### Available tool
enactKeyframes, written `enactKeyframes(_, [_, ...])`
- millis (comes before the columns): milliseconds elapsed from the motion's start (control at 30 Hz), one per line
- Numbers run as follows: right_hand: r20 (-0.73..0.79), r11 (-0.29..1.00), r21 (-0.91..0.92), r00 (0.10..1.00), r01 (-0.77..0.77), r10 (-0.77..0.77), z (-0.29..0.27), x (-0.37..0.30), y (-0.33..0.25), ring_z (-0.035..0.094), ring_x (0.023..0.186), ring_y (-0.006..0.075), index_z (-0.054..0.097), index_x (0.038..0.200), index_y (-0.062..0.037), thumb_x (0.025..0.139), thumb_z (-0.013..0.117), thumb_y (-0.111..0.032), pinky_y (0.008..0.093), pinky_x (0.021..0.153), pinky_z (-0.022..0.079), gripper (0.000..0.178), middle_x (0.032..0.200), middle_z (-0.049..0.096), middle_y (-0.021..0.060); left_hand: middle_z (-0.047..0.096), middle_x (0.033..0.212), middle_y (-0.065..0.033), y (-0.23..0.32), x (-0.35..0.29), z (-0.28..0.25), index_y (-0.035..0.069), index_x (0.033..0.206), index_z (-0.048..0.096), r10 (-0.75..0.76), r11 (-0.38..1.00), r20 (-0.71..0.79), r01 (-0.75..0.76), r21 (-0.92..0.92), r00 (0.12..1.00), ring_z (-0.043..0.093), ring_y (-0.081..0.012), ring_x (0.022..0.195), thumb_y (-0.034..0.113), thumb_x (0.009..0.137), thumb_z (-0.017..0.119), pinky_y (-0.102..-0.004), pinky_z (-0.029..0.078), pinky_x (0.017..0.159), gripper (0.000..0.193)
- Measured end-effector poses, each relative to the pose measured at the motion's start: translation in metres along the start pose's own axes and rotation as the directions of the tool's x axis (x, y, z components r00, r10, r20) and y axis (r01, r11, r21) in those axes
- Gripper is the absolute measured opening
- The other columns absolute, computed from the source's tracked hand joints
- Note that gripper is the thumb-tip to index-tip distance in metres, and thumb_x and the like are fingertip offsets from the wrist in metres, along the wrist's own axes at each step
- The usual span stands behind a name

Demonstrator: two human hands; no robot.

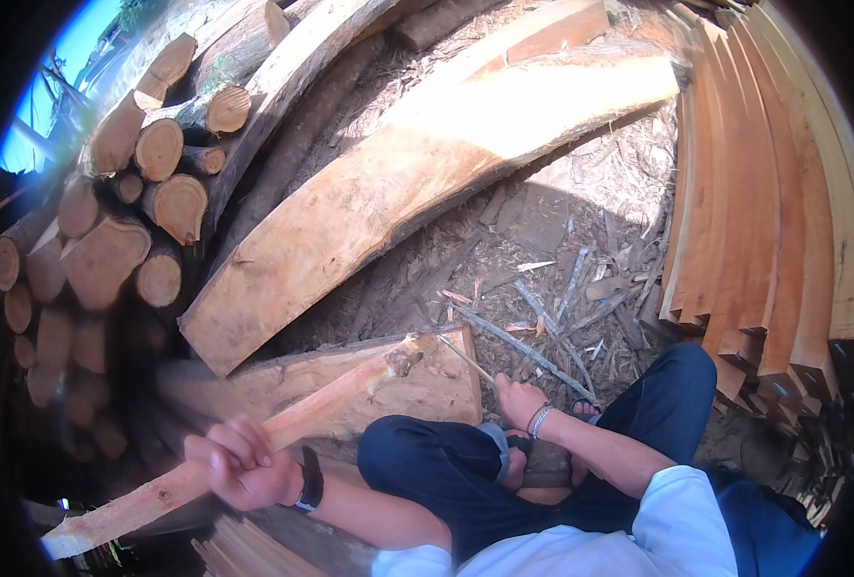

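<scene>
My left hand [244, 465] is closed around a long, pale strip of wood [326, 392], its fingers curled and slightly blurred. The strip slants from the lower left up to a knotty, darker end, which rests on a thick sawn board [457, 380] in front of my knees. My right hand [521, 402] is closed on a slim, blade-like tool [465, 356], seen nearly edge-on. Its tip points up and left, close to the knotty end of the strip; I cannot tell whether they touch. The tool's handle is hidden in my fist.
A broad curved slab [369, 192] lies beyond the board. Cut logs [177, 207] are stacked at the left, and long sawn planks [763, 192] at the right. Thin sticks [528, 351] and wood chips cover the ground between. My bent knees [672, 380] flank my right hand.
</scene>
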State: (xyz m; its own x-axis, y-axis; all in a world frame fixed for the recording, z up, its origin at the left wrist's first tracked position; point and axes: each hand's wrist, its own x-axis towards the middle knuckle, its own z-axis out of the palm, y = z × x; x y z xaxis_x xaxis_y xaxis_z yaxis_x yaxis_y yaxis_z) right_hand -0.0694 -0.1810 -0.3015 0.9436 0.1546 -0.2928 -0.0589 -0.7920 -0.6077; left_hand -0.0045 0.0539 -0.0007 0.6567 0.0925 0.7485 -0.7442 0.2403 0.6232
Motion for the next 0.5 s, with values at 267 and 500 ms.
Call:
enactKeyframes(267, [0.022, 0.999, 0.005, 0.999, 0.035, -0.035, -0.003, -0.014, -0.005, 0.065, 0.069, 0.0420, 0.041, 0.098, 0.0012, 0.086, 0.043, -0.009, 0.0506, 0.060, 0.053, 0.016, 0.071, 0.064, 0.0245, 0.032, 0.049, -0.0002, -0.003, 0.001, -0.001, 0.012, 0.071, 0.031, -0.012, 0.998, 0.012, 0.012, -0.056, 1.000, 0.026, -0.0083, 0.037, 0.014, 0.088, 0.044, -0.0224, 0.021, 0.038, 0.022])
enactKeyframes(500, [0.083, 0.998, -0.026, 0.995, 0.064, -0.062, -0.040, -0.028, -0.045, 0.067, 0.070, 0.0383, 0.044, 0.100, 0.0007, 0.088, 0.041, -0.010, 0.0475, 0.062, 0.054, 0.017, 0.074, 0.066, 0.0216, 0.031, 0.048, -0.0002, 0.002, 0.001, -0.003, 0.011, 0.072, 0.031, 0.008, 1.000, 0.004, -0.008, -0.006, 1.000, 0.026, -0.0083, 0.038, 0.013, 0.088, 0.045, -0.0223, 0.020, 0.037, 0.021])
